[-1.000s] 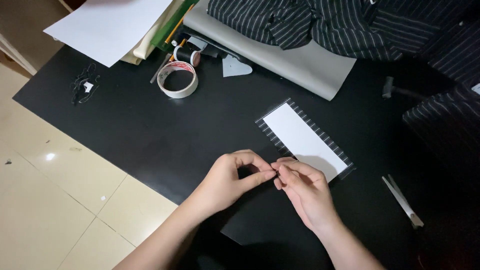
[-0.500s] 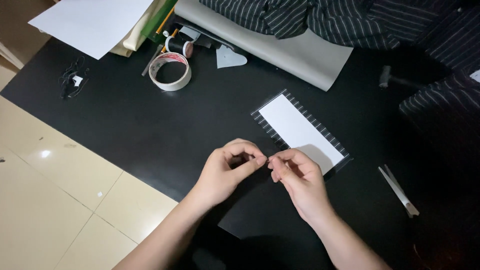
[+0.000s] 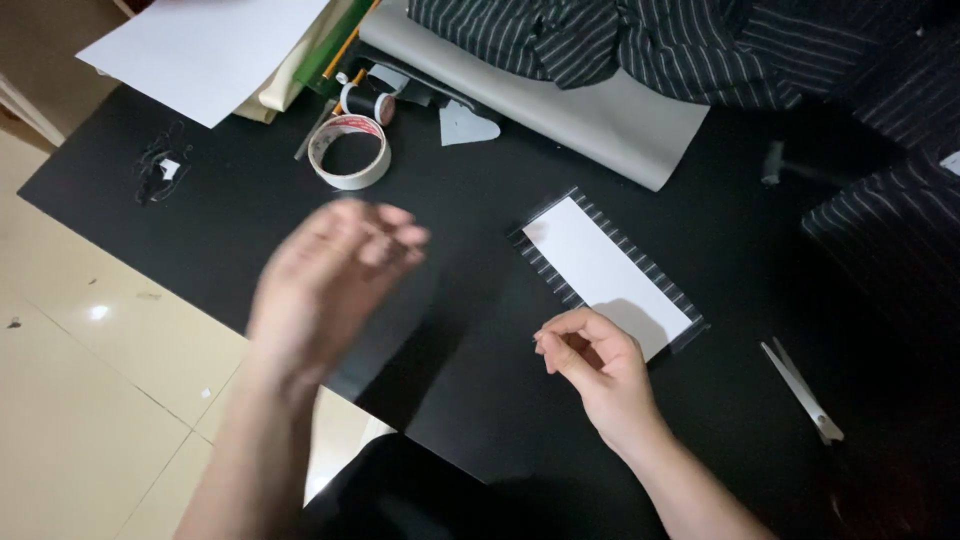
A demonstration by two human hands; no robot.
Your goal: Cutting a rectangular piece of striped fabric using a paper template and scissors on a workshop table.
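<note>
Right now the right hand is resting low and just right of the frame's centre, its fingers curled in and thumb and forefinger pinched narrowly together; whatever they are pinching is too small to make out. Touching that hand's upper right side is the white rectangular piece, which is lying on a slightly larger piece of dark striped fabric so that only a striped border is showing around it. Its long axis is running diagonally, from upper left near the frame's centre down to lower right, and its lower right end is sitting beside the right knuckles. The left hand is hovering blurred at centre left, fingers loosely spread and holding nothing visible, well apart from the rectangle across bare black table; so the right hand is clearly the nearer one. Above the left hand, in the upper left of the frame, a roll of tape is lying flat, with a dark spool of thread just above it. Small thread snips are lying at lower right, well apart from the right hand.
</note>
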